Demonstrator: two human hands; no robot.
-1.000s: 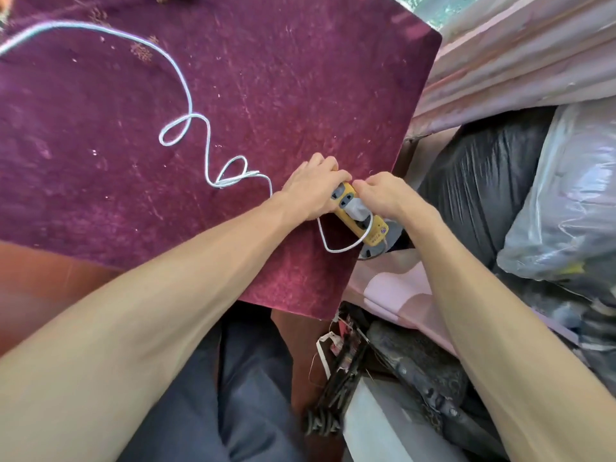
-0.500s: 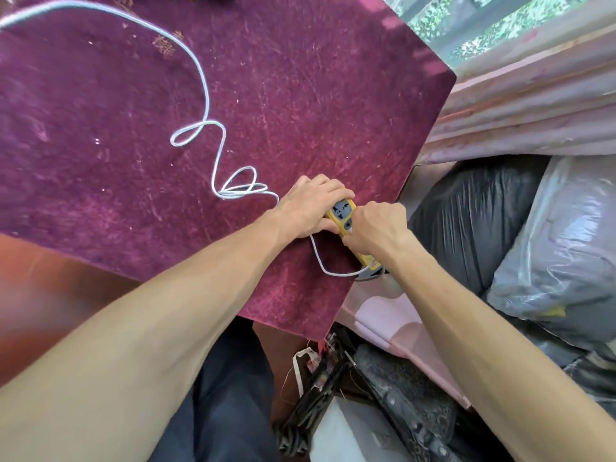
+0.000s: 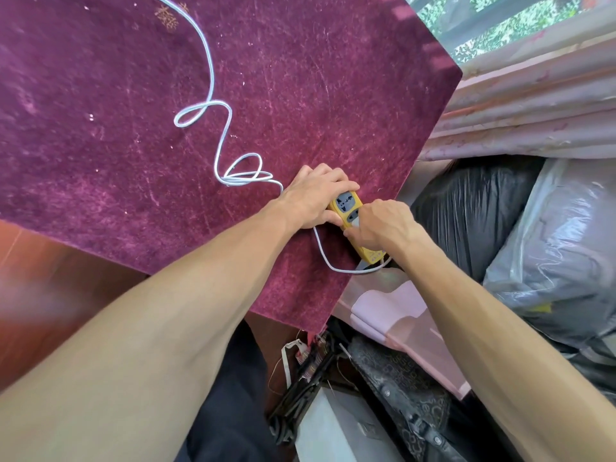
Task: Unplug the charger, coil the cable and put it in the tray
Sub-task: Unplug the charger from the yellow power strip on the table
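A yellow power strip (image 3: 350, 208) lies at the right edge of a table covered in purple cloth (image 3: 300, 95). My left hand (image 3: 316, 195) presses down on the strip's far end. My right hand (image 3: 383, 225) is closed around the charger plugged into the strip; only a sliver of the grey charger (image 3: 356, 223) shows under the fingers. The white cable (image 3: 213, 95) runs from the charger in a curve under my hands, then in loose loops across the cloth to the top left and out of view. No tray is in view.
Right of the table are a black bag (image 3: 473, 211) and a clear plastic bag (image 3: 560, 261). Pink curtains (image 3: 533, 105) hang at the upper right. Below the table's corner are pink fabric (image 3: 393, 311), a white box (image 3: 333, 431) and dark clutter (image 3: 400, 388).
My right hand moved from beside the charger to over it and closed around it. My left hand stayed on the strip. The view shifted, so the table sits lower in frame.
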